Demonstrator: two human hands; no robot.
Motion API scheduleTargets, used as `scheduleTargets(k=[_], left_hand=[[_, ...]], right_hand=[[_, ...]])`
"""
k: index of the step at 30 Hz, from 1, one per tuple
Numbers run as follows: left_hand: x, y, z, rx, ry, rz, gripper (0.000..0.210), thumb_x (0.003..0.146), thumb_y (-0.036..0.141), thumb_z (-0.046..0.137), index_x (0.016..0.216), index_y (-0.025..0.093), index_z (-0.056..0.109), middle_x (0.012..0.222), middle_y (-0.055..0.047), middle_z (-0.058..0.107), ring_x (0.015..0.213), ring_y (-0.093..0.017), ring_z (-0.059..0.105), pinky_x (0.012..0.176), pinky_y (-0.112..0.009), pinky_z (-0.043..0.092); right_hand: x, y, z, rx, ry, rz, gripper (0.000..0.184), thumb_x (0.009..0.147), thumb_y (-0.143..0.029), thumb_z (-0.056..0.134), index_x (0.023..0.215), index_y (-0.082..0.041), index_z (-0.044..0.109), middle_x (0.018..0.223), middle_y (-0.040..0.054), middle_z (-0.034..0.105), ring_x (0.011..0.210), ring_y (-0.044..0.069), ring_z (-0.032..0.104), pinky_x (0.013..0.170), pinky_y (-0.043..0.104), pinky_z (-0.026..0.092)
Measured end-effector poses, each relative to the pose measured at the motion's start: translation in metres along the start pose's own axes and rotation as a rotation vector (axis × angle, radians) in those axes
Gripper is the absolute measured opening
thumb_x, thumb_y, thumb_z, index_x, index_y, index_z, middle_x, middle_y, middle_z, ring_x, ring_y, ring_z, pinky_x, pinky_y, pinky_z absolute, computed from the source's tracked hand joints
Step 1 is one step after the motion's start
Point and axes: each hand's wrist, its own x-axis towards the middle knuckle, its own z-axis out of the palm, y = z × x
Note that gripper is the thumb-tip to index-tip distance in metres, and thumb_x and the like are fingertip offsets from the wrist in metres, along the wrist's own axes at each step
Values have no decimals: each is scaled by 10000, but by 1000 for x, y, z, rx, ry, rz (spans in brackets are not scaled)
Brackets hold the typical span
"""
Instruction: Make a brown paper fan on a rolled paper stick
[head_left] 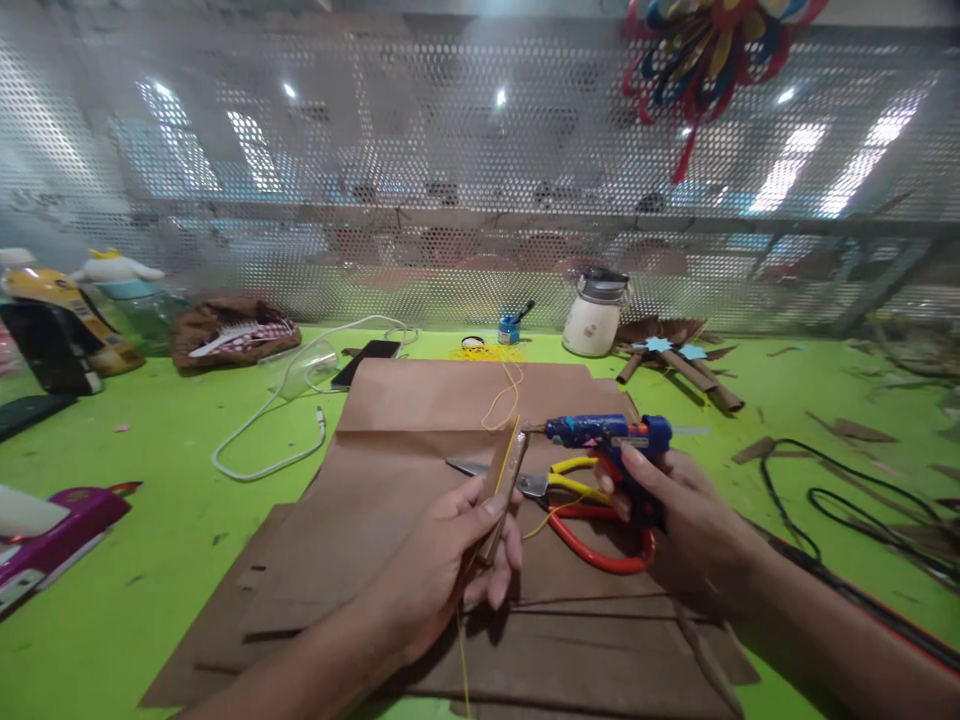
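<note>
My left hand (469, 545) grips a narrow folded strip of brown paper (504, 470), thumb on top, with a yellow string running along it and trailing below. In my right hand (664, 495) is a blue glue gun (600, 430), fingers wrapped round its handle. The gun's nozzle points left and sits at the upper end of the strip; whether it touches I cannot tell. A shiny line that looks like glue shows along the strip's right side. Beneath and behind the gun lie scissors (589, 545) with red and yellow handles, resting on brown paper sheets (420, 400).
Behind the paper are a phone (366, 364), a small blue bottle (509, 328), yellow string and a white jar (595, 318). A white cable (225, 445) curls at left. Black cord (780, 490) and paper scraps lie right, near brown paper rolls (686, 372). Perforated metal panel rises at the back.
</note>
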Motion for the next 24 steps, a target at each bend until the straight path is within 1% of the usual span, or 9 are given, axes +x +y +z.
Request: scheduleTargets(k=[4,9,14,20,24], left_hand=[[-2,1,3,-4,-2,-3,183,883,296,426,956,138,484,601,-4,565,348,-49,434,328,-169,147],[-3,2,1,-16,-19,-8,186,883,287,419,955,133,494,599,-7,565,339,-48,431,331,-170,147],[-4,3,0,-29,-40,-5,183,876,292,425,952,141,494,604,-6,566,344,-56,439,335,-174,137],[-4,5,1,-41,-29,20,175,875,297,427,946,147,483,604,-5,568,341,-54,434,330,-172,136],[-4,5,1,-37,-29,20,187,875,302,433,953,142,489,600,-2,563,335,-47,423,332,-169,136]], right_hand=[[1,-4,-1,22,35,-16,384,871,-481,446,740,-137,555,588,8,500,515,96,440,472,215,350],[0,-1,1,85,17,9,361,874,-472,443,754,-150,552,573,-3,483,488,97,438,455,219,370],[-2,0,5,138,0,46,403,874,-486,432,712,-140,558,551,-1,480,450,83,415,419,206,333],[-5,2,7,169,-49,54,375,860,-474,473,743,-136,586,570,8,499,472,80,405,426,199,306],[-5,4,8,153,-28,32,350,853,-460,493,749,-137,579,586,13,510,483,83,406,431,203,306]])
